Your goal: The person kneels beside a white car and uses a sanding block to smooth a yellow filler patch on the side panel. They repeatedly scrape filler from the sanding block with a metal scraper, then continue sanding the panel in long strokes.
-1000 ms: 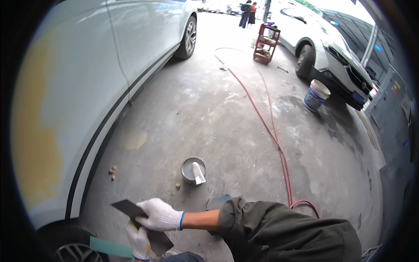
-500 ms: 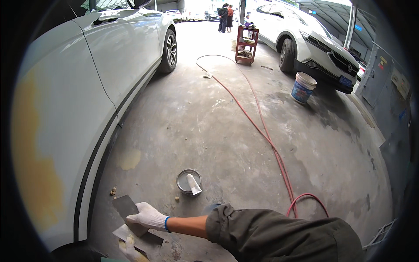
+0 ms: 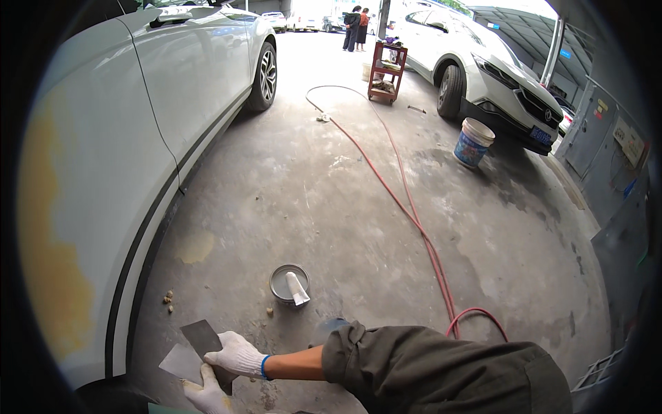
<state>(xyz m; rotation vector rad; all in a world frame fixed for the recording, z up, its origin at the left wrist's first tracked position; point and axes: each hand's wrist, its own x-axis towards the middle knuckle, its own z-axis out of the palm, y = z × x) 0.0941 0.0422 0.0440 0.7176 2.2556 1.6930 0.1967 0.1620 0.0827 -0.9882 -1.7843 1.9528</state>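
Head view: white-gloved right hand (image 3: 238,355) and left hand (image 3: 207,397), near left.
Right fingers pinch a dark plate (image 3: 200,336); left fingers pinch a pale plate (image 3: 181,363).

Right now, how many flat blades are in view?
2: a dark blade in the right hand and a pale blade in the left hand. The gloves cover parts of both, so another could be hidden.
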